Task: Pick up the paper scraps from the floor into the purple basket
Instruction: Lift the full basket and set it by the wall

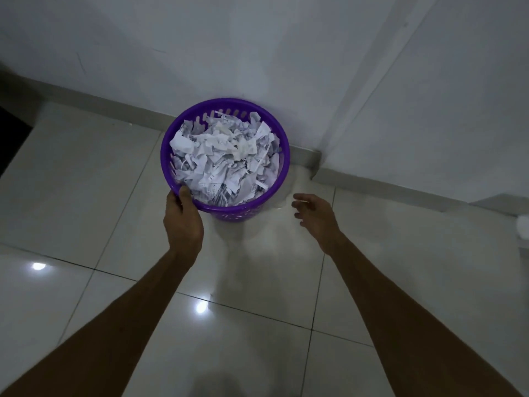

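The purple basket (pixel 282 130) stands upright on the tiled floor against the wall's skirting, close to a wall corner. It is piled to the brim with white paper scraps (pixel 226 159). My left hand (pixel 183 222) grips the basket's near-left rim, thumb hooked over the edge. My right hand (pixel 313 214) hovers just right of the basket, fingers relaxed and slightly spread, holding nothing and not touching it. No loose scraps show on the floor near the basket.
Glossy pale floor tiles (pixel 86 181) spread around with light reflections. White walls and a grey skirting (pixel 386 186) run behind. A white object (pixel 523 226) lies at the right edge. A dark opening (pixel 11 130) sits at far left.
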